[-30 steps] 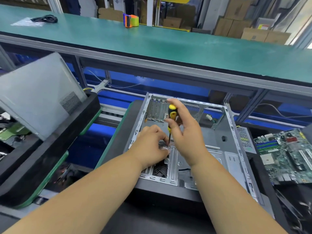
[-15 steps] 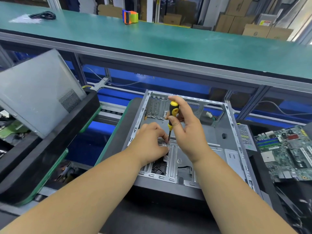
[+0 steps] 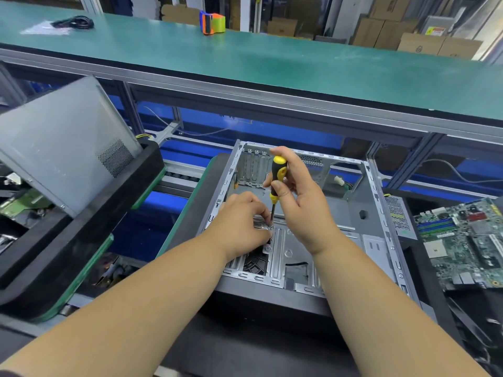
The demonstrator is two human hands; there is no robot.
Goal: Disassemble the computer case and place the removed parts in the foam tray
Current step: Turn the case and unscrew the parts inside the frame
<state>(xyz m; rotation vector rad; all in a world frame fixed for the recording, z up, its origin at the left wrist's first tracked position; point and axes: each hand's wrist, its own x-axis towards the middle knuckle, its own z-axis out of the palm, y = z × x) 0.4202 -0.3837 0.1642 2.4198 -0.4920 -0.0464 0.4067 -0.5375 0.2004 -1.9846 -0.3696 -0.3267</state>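
The left hand (image 3: 242,221) covers the small metal part under its curled fingers, so what those fingers pinch cannot be made out, and the screwdriver (image 3: 276,183) tip meets a fastener too small to identify. The motherboard (image 3: 468,240) runs off the right edge, and both forearms are cut by the bottom edge. The leaning side panel (image 3: 62,148) hides whatever lies in the black foam tray (image 3: 89,229) behind it.

Yellow-and-black screwdriver (image 3: 277,177), grey case (image 3: 381,202), green motherboard (image 3: 468,240).
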